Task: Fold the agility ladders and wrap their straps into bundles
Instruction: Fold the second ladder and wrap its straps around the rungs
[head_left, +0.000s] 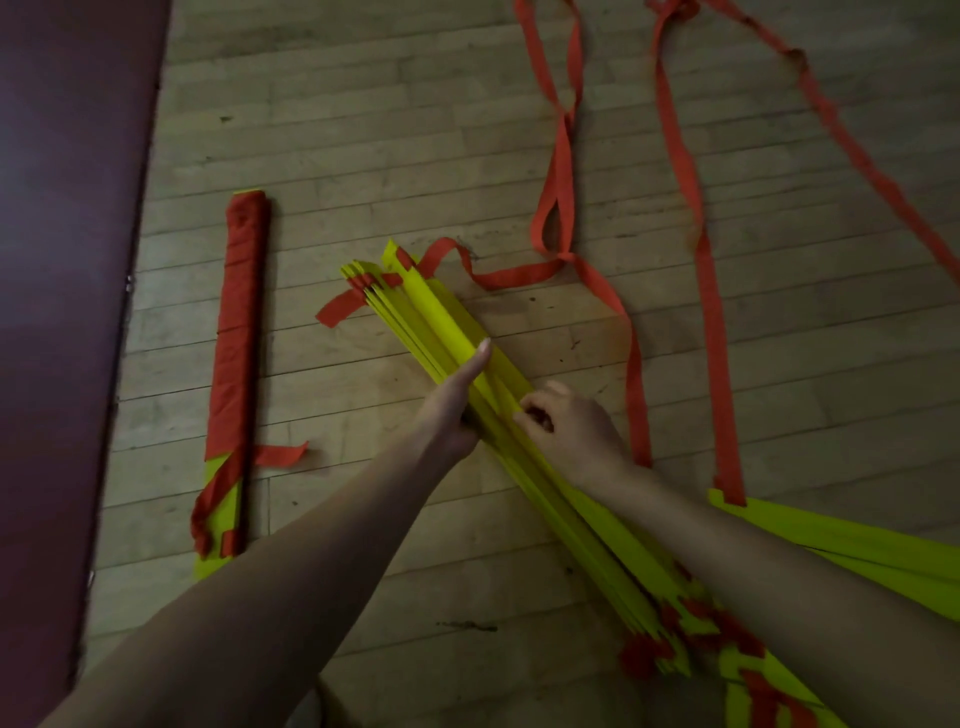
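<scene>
A stack of yellow ladder rungs (431, 312) lies slanted across the wooden floor, from the upper middle to the lower right. My left hand (457, 400) grips the stack's left side, thumb along the top. My right hand (571, 426) pinches the rungs on the right side with curled fingers. Red straps (561, 156) trail loosely from the stack's far end toward the top of the view. A finished bundle (236, 332), yellow rungs wrapped in red strap, lies to the left.
A dark maroon mat (62, 260) covers the left side. More yellow rungs (857, 545) lie at the lower right, with another red strap (711, 312) running away from them. Bare wooden floor (363, 130) shows beyond the stack.
</scene>
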